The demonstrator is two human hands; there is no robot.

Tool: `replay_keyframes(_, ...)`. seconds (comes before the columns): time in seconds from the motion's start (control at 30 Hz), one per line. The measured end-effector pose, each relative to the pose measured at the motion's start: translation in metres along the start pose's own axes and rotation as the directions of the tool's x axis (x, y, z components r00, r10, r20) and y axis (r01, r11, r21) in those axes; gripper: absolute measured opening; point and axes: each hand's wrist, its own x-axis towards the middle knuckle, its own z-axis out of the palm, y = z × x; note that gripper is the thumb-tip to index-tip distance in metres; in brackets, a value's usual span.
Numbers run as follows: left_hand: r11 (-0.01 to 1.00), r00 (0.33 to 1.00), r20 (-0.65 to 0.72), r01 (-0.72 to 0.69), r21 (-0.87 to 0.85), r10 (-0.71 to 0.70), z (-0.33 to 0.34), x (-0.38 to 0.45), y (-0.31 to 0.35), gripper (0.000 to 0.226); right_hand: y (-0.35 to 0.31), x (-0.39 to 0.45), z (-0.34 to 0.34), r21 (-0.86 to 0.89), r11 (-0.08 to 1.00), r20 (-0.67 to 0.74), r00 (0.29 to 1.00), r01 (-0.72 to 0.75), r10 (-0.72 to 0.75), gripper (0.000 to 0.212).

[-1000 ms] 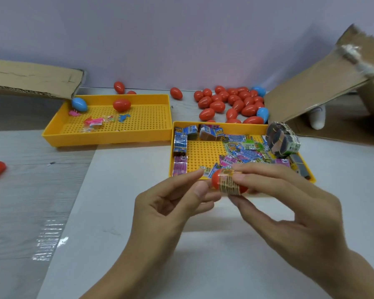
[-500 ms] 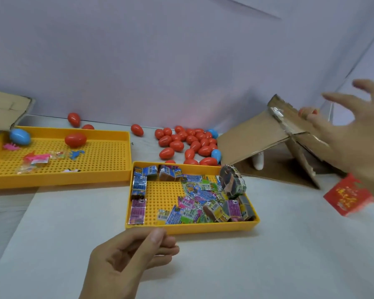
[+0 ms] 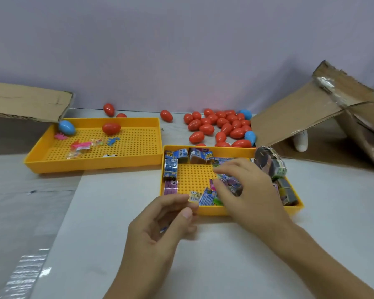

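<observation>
A yellow perforated tray [image 3: 212,210] in front of me holds several small printed paper leaflets [image 3: 171,169] and a taped bundle [image 3: 270,164] at its right end. My right hand [image 3: 246,190] is over this tray. Its thumb and curled fingers close on a purple leaflet [image 3: 233,186] in the pile. My left hand [image 3: 160,229] rests on the white table just in front of the tray. Its fingers are curled, and a small blue piece [image 3: 163,229] shows between them.
A second yellow tray [image 3: 95,167] at the left holds a blue egg [image 3: 67,127], a red egg [image 3: 111,128] and small toys. Several red and blue plastic eggs [image 3: 220,126] lie by the wall. A cardboard box [image 3: 300,117] lies tipped over at the right, and cardboard [image 3: 26,102] at the left.
Both hands held a red egg in front of the tray. The right hand swung out to the cardboard box, came back without the egg, and now reaches into the leaflet tray. The left hand stayed low.
</observation>
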Motion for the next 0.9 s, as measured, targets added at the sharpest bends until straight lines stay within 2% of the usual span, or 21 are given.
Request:
replay_keyframes(0.03, 1.000, 1.000, -0.002, 0.001, 0.007, -0.001, 0.000, 0.000, 0.001, 0.024, 0.002, 0.009, -0.002, -0.041, 0.999, 0.075, 0.996, -0.036, 0.039, 0.027)
replay_keyframes(0.13, 1.000, 1.000, 0.007, 0.004, 0.028, -0.004, -0.001, -0.001, 0.001, 0.020, 0.015, 0.033, -0.007, -0.338, 0.937, 0.262, 0.948, -0.085, 0.181, 0.052)
replay_keyframes(0.23, 1.000, 1.000, 0.012, 0.008, 0.030, -0.009, -0.003, -0.001, 0.002, 0.018, 0.025, 0.037, -0.005, -0.334, 0.929, 0.226, 0.943, -0.160, 0.243, 0.066)
replay_keyframes(0.43, 0.999, 1.000, 0.023, -0.005, 0.042, 0.004, -0.004, -0.001, -0.001, 0.026, 0.036, 0.061, 0.001, -0.248, 0.965, 0.065, 0.992, -0.087, 0.106, 0.038)
replay_keyframes(0.5, 0.999, 1.000, 0.024, -0.007, 0.047, 0.006, -0.005, -0.001, -0.002, 0.026, 0.035, 0.076, 0.007, -0.315, 0.946, -0.001, 0.997, -0.075, 0.079, 0.034)
replay_keyframes(0.57, 0.999, 1.000, 0.023, -0.001, 0.044, 0.000, -0.005, 0.000, -0.003, 0.026, 0.037, 0.096, 0.012, -0.415, 0.901, 0.038, 0.987, -0.125, 0.154, 0.033)
replay_keyframes(0.63, 0.999, 1.000, 0.020, 0.002, 0.036, -0.003, -0.006, 0.000, -0.003, 0.026, 0.040, 0.115, 0.017, -0.471, 0.859, 0.126, 0.948, -0.202, 0.292, 0.035)
replay_keyframes(0.73, 1.000, 1.000, 0.020, 0.012, 0.015, -0.012, -0.005, 0.001, -0.002, 0.025, 0.046, 0.140, 0.023, -0.441, 0.854, 0.220, 0.889, -0.278, 0.402, 0.026)
replay_keyframes(0.83, 1.000, 1.000, 0.011, 0.017, 0.017, -0.017, -0.003, 0.000, -0.003, 0.017, 0.043, 0.150, 0.026, -0.402, 0.870, 0.301, 0.856, -0.285, 0.420, 0.022)
replay_keyframes(0.9, 1.000, 1.000, 0.008, 0.022, 0.017, -0.022, -0.004, 0.000, -0.004, 0.013, 0.041, 0.143, 0.024, -0.312, 0.905, 0.229, 0.902, -0.289, 0.367, 0.022)
